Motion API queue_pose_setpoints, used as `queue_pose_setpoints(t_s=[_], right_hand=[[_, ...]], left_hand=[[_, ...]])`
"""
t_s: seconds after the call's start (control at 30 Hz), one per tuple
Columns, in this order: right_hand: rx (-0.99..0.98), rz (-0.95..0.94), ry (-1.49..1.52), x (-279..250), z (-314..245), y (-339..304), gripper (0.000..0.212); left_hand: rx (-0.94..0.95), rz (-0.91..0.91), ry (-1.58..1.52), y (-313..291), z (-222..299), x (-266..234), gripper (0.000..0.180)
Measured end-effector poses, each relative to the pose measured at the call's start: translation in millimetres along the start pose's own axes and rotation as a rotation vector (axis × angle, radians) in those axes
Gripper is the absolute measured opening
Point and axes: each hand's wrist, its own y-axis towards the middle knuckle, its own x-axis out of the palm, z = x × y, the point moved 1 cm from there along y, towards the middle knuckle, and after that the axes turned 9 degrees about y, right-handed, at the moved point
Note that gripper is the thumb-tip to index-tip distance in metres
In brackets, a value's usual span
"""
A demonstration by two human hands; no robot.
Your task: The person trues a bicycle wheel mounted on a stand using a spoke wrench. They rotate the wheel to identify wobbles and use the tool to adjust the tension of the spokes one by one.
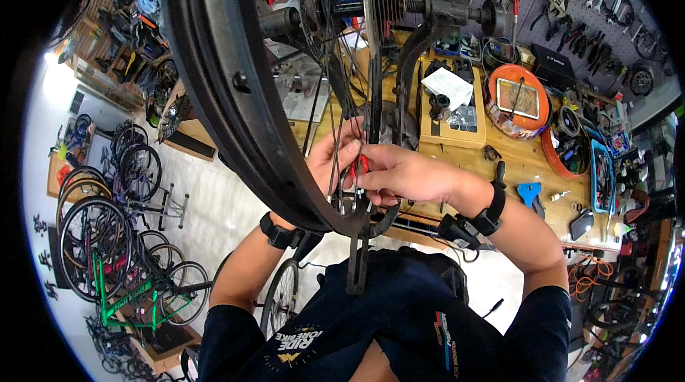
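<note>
My right hand (403, 173) pinches a red tool (362, 166) at the spokes (335, 146), my left hand (330, 161) curled behind the rim (235, 118).

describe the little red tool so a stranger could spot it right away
Start at the big black wheel rim across the picture. Follow it down to the two hands meeting among the spokes. The red tool is pinched in the right hand, the only red thing there.

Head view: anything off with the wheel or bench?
Nothing stands out as damaged or spilled. The black rim shows no visible dent, and the spokes look unbroken. The right hand holds a small red tool at the spokes; the left hand is beside it. The wooden bench is crowded.
</note>
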Motion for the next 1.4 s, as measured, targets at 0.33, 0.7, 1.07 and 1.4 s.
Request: queue_pose_setpoints(t_s=[0.33,0.7,1.07,1.4], right_hand=[[-0.066,-0.203,0.329,-14.3,18.9,9.4,0.021],[-0.069,-0.157,0.315,-18.9,19.4,14.9,0.032],[-0.51,0.488,-0.56,8.6,24.5,25.5,0.04],[-0.11,-0.093,-0.198,-9.1,-3.3,24.3,0.027]], left_hand=[[-0.049,0.008,-0.177,0.4,6.5,1.2,0.048],[-0.092,-0.058,-0.132,-2.3,31.2,2.9,0.054],[-0.086,0.0,-0.079,8.5,4.8,-3.6,0.049],[-0.039,-0.08,0.083,15.7,39.0,-13.4,0.056]])
